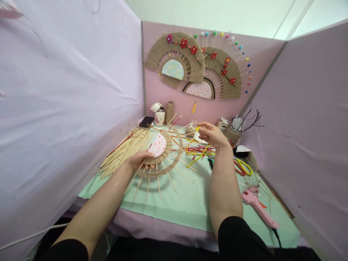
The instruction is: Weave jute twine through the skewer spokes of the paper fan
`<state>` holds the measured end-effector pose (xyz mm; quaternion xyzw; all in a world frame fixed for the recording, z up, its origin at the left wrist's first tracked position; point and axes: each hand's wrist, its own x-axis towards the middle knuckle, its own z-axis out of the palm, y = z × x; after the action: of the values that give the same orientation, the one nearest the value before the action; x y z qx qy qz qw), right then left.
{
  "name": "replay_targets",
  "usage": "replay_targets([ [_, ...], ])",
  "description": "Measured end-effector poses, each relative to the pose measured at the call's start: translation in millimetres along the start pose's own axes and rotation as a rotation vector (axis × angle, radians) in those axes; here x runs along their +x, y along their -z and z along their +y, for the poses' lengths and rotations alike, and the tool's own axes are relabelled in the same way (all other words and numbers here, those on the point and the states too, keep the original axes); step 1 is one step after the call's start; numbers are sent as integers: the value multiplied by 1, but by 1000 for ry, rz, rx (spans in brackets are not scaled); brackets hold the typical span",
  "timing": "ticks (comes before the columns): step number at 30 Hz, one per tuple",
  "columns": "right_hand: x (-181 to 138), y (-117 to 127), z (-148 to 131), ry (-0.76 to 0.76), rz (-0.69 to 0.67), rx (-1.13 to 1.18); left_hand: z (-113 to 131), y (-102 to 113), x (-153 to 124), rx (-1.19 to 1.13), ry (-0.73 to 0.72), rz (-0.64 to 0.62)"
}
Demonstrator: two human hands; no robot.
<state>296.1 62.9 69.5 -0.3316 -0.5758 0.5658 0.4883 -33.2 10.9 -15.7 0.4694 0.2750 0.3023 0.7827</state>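
My left hand (140, 159) holds the lower edge of a half-woven fan (165, 154) made of jute twine and bamboo sticks, with a pink dotted semicircle (157, 145) at its centre. The fan lies on the green mat (190, 201). My right hand (212, 136) is raised further back, fingers pinched on a small yellow piece near a ball of twine (191, 129). What exactly the piece is cannot be made out.
A bundle of bamboo sticks (123, 150) lies left of the fan. Coloured sticks and yellow strips (199, 150) are scattered mid-table. A pink glue gun (257, 204) rests at right. Jars, a phone (146, 121) and a cup of twigs (235, 132) stand at the back. Two finished fans (195, 65) hang on the pink wall.
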Motion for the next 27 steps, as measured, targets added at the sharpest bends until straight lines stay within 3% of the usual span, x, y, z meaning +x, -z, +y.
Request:
replay_targets([
  [9,-4,3,-5,113,11,-13,-4,-1,4,17,14,5],
  [22,4,0,13,60,-80,25,-8,-4,0,-24,50,-151],
  [27,11,-12,18,36,-108,25,-13,-6,2,-31,76,-214],
])
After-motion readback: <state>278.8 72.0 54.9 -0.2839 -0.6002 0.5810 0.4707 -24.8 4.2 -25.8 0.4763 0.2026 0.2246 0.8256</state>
